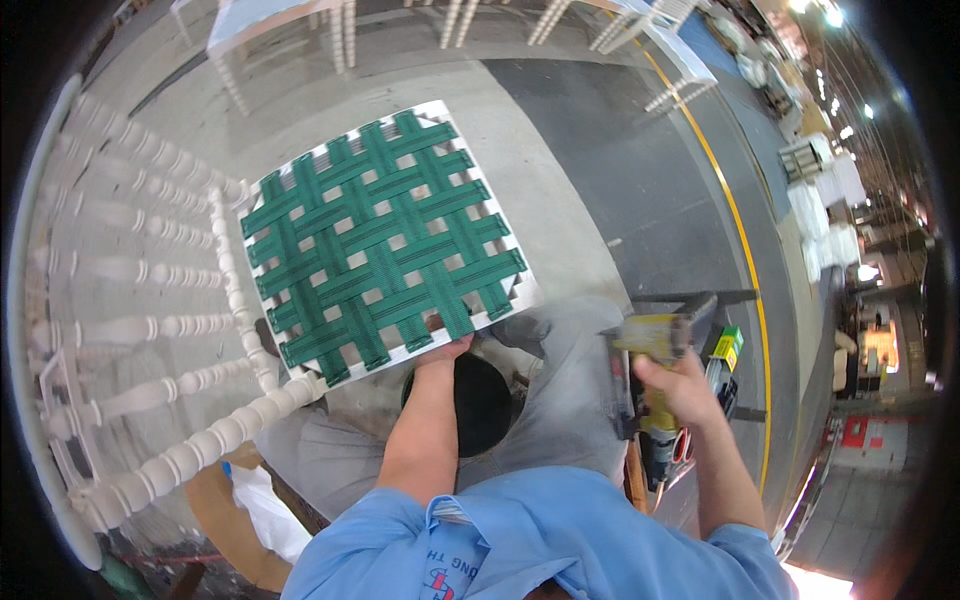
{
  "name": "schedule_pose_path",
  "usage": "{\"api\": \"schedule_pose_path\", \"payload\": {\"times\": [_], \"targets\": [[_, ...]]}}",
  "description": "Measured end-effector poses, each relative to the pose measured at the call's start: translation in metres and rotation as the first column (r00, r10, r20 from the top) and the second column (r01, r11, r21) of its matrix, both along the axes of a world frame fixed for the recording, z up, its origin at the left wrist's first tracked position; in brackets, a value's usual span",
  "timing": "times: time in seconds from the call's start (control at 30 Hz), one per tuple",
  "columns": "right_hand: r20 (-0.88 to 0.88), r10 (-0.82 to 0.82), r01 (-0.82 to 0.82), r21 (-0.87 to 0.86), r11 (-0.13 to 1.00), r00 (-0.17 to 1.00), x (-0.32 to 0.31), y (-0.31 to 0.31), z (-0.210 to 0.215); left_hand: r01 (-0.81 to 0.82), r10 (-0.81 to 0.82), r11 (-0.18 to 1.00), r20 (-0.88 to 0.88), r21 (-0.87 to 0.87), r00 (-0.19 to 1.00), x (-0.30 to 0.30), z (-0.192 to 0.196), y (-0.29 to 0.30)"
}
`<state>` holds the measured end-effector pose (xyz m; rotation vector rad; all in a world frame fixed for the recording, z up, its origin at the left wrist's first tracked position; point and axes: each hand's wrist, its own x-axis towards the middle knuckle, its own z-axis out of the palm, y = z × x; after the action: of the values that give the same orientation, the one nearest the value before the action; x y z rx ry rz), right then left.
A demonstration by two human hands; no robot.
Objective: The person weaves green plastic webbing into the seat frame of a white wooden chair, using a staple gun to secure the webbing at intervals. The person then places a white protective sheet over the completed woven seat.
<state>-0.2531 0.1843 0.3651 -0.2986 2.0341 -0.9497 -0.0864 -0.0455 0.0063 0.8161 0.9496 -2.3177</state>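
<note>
A white chair with turned spindles lies tipped, its seat [385, 235] facing me and woven with green webbing straps over a white frame. My left hand [447, 350] grips the seat frame's near edge; most of its fingers are hidden beneath it, and a bit of skin shows through a gap in the weave. To the right, clear of the chair, my right hand [685, 387] is wrapped round a yellow and black staple gun [650, 340], slightly blurred by motion. The spindled chair back [150, 270] stretches to the left of the seat.
Between my legs stands a round black stool or bucket top [483, 405]. A green and yellow box [728, 345] and red-handled scissors [682, 445] sit by my right hand. Cardboard [235, 520] lies lower left. White spindle-legged furniture [270, 30] stands at the back; a yellow line [735, 200] crosses the floor.
</note>
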Motion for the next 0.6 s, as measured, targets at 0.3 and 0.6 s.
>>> {"api": "schedule_pose_path", "payload": {"times": [0.3,0.6], "targets": [[0.191,0.24,-0.227,-0.089,0.97,0.952,0.064,-0.132,-0.076,0.066,-0.071,0.969,-0.015,-0.237,0.997,-0.002,0.007,-0.001],[0.137,0.284,-0.295,0.069,0.953,0.949,0.074,-0.137,-0.112,0.042,-0.041,0.971,0.008,-0.234,0.999,-0.007,0.015,0.0]]}}
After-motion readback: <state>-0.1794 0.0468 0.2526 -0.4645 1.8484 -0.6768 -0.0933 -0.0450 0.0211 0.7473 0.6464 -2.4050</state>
